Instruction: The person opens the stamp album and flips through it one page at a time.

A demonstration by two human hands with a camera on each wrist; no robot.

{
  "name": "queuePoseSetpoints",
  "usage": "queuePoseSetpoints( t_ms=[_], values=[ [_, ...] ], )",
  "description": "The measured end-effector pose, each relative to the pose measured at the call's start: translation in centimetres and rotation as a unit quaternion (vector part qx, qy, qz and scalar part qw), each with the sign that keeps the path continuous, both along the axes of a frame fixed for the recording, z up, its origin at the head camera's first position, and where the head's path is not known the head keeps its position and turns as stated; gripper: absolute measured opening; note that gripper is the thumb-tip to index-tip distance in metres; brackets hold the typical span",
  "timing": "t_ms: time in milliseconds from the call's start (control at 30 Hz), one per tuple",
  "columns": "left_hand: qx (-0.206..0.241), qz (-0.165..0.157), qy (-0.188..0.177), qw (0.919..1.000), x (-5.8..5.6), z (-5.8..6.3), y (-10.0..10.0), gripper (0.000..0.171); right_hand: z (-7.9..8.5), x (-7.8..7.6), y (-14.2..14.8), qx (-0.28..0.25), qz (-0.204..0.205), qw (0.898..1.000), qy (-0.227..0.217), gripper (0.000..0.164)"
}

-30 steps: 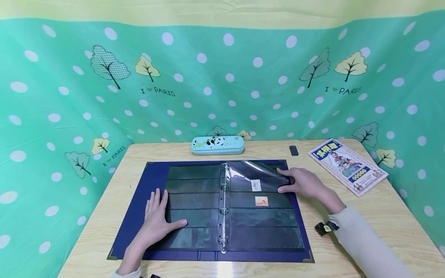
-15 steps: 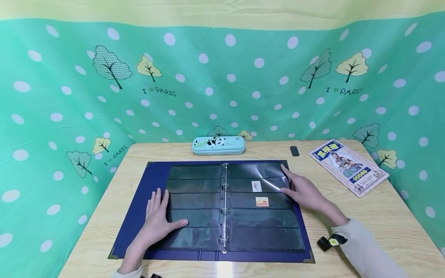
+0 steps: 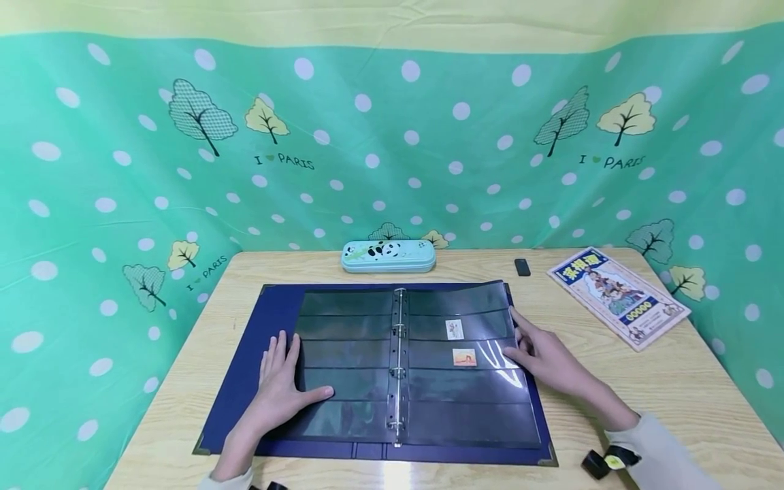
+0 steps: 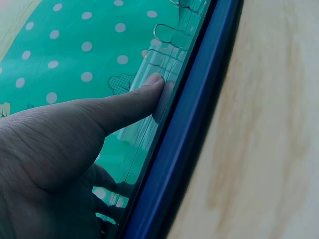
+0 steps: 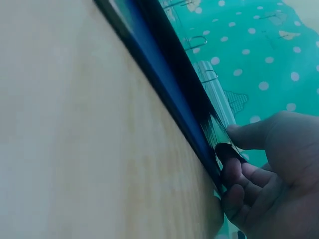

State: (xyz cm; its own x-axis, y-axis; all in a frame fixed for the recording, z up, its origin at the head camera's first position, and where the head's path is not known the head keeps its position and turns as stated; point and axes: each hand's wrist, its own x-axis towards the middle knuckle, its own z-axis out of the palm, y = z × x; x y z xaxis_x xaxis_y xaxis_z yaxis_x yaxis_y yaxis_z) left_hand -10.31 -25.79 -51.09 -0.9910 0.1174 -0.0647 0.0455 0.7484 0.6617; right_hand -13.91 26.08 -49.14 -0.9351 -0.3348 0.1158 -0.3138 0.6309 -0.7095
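Observation:
A blue ring-binder stamp album (image 3: 245,354) lies spread on the table, its black pocket pages on both sides of the metal rings (image 3: 398,373). My left hand (image 3: 277,391) rests on the left page with fingers spread and thumb out. At the outer edge of the right page (image 3: 471,408), my right hand (image 3: 545,354) pinches the sheet, thumb above and fingers curled below (image 5: 244,174). The sheet's edge bows up slightly there. Two stamps sit in that page's pockets: a whitish stamp (image 3: 454,329) and, lower, an orange stamp (image 3: 464,357).
Behind the album stands a light-blue panda pencil case (image 3: 388,256). A small black object (image 3: 522,267) lies to its right. Farther right is a booklet (image 3: 618,296) with a colourful cover. A green dotted cloth (image 3: 392,150) hangs around the wooden table (image 3: 245,272).
My right hand has slid down the right page's outer edge, toward me. The lifted upper corner has flattened, and the glare has moved lower. My left hand stays in place.

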Motion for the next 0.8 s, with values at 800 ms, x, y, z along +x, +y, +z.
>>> queuePoseSetpoints(
  t_ms=[800],
  values=[
    [-0.018, 0.016, -0.028, 0.9993, 0.0, 1.8, 1.0, 0.131, 1.9, 5.9, 0.4, 0.075, 0.046, 0.991, 0.096, 0.083]
  ],
)
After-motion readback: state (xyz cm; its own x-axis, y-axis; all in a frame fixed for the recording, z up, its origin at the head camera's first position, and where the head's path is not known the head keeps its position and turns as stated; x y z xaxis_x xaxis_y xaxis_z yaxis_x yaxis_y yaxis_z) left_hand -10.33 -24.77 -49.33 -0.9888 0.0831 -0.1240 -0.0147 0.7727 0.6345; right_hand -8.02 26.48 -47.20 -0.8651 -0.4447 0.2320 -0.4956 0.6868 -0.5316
